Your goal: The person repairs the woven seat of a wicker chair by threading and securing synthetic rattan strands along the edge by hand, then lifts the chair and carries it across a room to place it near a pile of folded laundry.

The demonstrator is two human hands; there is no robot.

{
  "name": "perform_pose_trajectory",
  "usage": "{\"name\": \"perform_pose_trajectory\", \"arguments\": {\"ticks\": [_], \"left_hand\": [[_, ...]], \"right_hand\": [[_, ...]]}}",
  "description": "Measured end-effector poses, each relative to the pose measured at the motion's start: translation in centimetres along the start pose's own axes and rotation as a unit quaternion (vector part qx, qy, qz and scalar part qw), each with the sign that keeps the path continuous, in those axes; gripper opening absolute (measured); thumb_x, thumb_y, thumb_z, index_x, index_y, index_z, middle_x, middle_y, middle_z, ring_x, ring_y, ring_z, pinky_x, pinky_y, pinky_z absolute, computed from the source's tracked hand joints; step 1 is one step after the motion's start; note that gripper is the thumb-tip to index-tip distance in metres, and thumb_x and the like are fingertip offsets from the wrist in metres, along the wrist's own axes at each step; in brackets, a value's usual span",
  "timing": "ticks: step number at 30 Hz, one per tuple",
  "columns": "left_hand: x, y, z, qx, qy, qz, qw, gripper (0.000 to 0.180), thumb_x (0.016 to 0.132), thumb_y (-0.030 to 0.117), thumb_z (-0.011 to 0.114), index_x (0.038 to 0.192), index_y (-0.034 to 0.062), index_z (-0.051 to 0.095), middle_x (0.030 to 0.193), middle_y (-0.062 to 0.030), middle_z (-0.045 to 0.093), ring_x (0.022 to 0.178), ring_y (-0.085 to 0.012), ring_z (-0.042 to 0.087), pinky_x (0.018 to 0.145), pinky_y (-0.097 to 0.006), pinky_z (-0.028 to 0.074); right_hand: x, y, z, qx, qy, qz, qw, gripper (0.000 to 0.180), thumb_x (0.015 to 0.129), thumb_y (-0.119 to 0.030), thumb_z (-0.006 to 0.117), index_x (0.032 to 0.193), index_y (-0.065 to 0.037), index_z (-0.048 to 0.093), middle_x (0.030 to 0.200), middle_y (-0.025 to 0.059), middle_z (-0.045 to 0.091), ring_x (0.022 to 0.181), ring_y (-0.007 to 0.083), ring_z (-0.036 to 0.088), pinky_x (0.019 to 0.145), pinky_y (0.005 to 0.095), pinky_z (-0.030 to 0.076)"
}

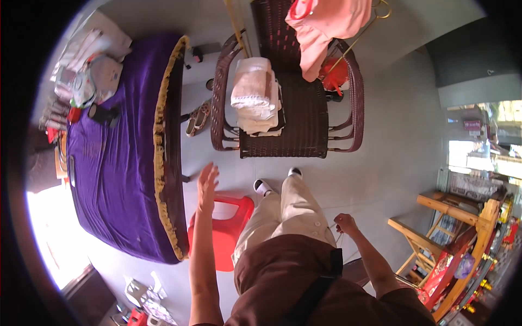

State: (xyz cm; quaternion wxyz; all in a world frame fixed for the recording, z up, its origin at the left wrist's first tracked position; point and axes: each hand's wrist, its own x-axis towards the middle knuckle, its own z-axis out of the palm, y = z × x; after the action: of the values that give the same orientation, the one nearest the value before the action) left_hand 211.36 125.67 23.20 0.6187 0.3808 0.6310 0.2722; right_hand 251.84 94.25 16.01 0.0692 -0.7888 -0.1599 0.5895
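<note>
My left hand [207,186] is raised with fingers spread and holds nothing; it hovers above a red plastic stool [228,223], beside the purple-clothed table [117,163]. My right hand [346,223] hangs by my hip with fingers curled, and a thin light cord seems to run from it; I cannot tell whether it grips the cord. Ahead stands a dark wicker chair [310,114] with a stack of folded pale cloths [254,95] on its seat. A pink garment [325,24] on a hanger lies over the chair's back.
The purple table has a yellow fringe and carries packets, a dark phone-like object [103,115] and clutter at its far end. A pair of shoes [198,117] lies on the grey floor between table and chair. Wooden frames and a stocked rack [462,239] stand at right.
</note>
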Motion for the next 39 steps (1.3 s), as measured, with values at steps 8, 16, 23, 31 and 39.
{"name": "perform_pose_trajectory", "arguments": {"ticks": [8, 16, 23, 31, 39], "left_hand": [[15.2, 15.6, 11.3, 0.067, -0.012, 0.161, 0.985, 0.067, 0.085, 0.036, 0.061, 0.132, -0.0052, 0.037, 0.136, -0.0209, 0.04, 0.124, -0.0262, 0.041, 0.103, -0.034, 0.03], [23.7, 12.4, 18.8, 0.464, 0.166, 0.118, 0.862, 0.082, 0.081, 0.06, 0.049, 0.14, 0.0091, 0.026, 0.133, -0.0277, 0.036, 0.116, -0.0447, 0.042, 0.095, -0.05, 0.035], [19.9, 7.6, 21.0, 0.448, 0.216, 0.144, 0.856, 0.087, 0.071, 0.043, 0.066, 0.139, 0.0077, 0.025, 0.126, -0.0293, 0.04, 0.11, -0.0484, 0.043, 0.091, -0.054, 0.037], [16.9, 6.2, 21.2, 0.459, 0.249, 0.176, 0.834, 0.091, 0.071, 0.059, 0.059, 0.139, 0.0061, 0.029, 0.136, -0.0262, 0.029, 0.117, -0.0414, 0.036, 0.097, -0.05, 0.027], [16.6, 3.3, 17.6, 0.338, 0.245, 0.145, 0.897, 0.095, 0.064, 0.04, 0.072, 0.14, 0.0052, 0.026, 0.128, -0.0297, 0.038, 0.118, -0.0462, 0.036, 0.102, -0.049, 0.028]], "right_hand": [[9.3, -9.3, -0.3, -0.051, -0.063, -0.054, 0.995, 0.018, 0.084, -0.019, 0.054, 0.079, -0.005, 0.063, 0.058, 0.005, 0.06, 0.049, 0.0125, 0.059, 0.045, 0.0269, 0.049], [28.3, -30.2, 1.5, -0.045, 0.093, -0.348, 0.932, 0.033, 0.087, -0.03, 0.047, 0.088, 0.0, 0.06, 0.087, 0.0215, 0.062, 0.085, 0.035, 0.061, 0.07, 0.0425, 0.046], [43.8, -33.4, 7.0, 0.152, -0.014, -0.127, 0.98, 0.04, 0.092, -0.031, 0.035, 0.089, -0.003, 0.063, 0.084, 0.0088, 0.065, 0.074, 0.0194, 0.056, 0.065, 0.0367, 0.046], [38.3, -36.0, 7.0, 0.302, -0.124, -0.138, 0.935, 0.044, 0.094, -0.039, 0.034, 0.116, -0.007, 0.056, 0.112, 0.0058, 0.059, 0.1, 0.0177, 0.053, 0.087, 0.0328, 0.042], [31.6, -39.1, 5.0, 0.351, -0.207, -0.076, 0.91, 0.05, 0.095, -0.044, 0.033, 0.127, -0.008, 0.048, 0.123, 0.005, 0.053, 0.114, 0.0177, 0.048, 0.098, 0.0336, 0.035]]}}
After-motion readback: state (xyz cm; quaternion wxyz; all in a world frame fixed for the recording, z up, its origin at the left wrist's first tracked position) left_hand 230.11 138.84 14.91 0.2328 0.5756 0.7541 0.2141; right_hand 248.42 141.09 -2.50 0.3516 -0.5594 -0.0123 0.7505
